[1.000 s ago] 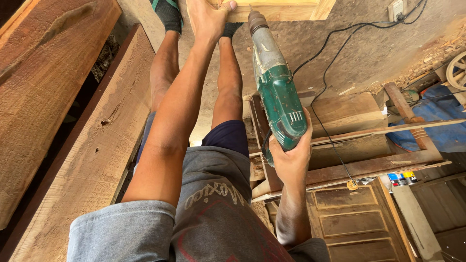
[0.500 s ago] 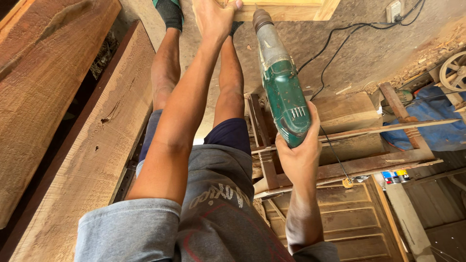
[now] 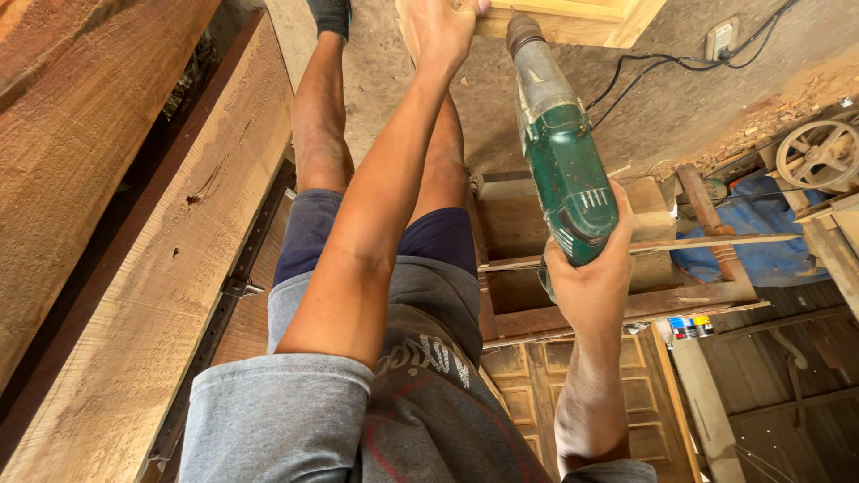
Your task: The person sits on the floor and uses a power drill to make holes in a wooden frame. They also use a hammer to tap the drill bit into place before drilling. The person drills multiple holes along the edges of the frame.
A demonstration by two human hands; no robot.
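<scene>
Right hand (image 3: 592,284) has its fingers wrapped tight around the rear grip of a green electric drill (image 3: 559,156), thumb side toward the body of the tool, so the whole thing is clamped in that one fist and pointing away from the person, its dark chuck end up near the top of the frame just beside a pale wooden frame piece (image 3: 573,12). Left hand (image 3: 440,29) is stretched way out at the end of a straight arm and pressed onto that same pale wood; the fingertips run off the top edge of the view, so I can't tell if they're spread or curled, only that the palm is against the board. The drill sits just to the right of the left hand, near it but not touching. Working outward: a black power cord (image 3: 644,76) snakes across the concrete floor (image 3: 662,116) to a wall socket (image 3: 721,38) at upper right. Below the drill there's a brown wooden frame with slats (image 3: 573,313), and a panelled door (image 3: 528,394) lying flat under it. Big rough timber beams (image 3: 98,224) fill the left side. Far right has a blue tarp (image 3: 761,250) and a spoked pulley wheel (image 3: 819,154). The person wears a grey shirt, dark shorts and a dark sock (image 3: 329,16).
</scene>
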